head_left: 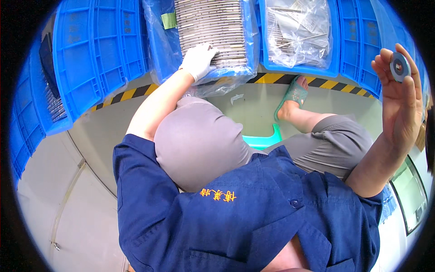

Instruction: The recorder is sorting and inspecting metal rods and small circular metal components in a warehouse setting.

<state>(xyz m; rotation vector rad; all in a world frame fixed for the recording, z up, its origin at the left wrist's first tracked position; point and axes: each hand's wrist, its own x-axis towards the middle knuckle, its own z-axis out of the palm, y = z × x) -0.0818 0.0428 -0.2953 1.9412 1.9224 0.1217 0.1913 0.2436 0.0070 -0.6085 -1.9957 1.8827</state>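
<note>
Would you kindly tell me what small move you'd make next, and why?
Perhaps lower the right hand toward the metal rods: it holds the round disc up, away to the right of them, while the gloved left hand rests on them.

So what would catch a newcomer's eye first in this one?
Probably the packed rows of slim metal bars in the blue bin at top centre, with the white-gloved left hand at their lower left. Next, likely the bare right hand, raised at the far right with a round grey disc pinched between thumb and fingers.
</note>
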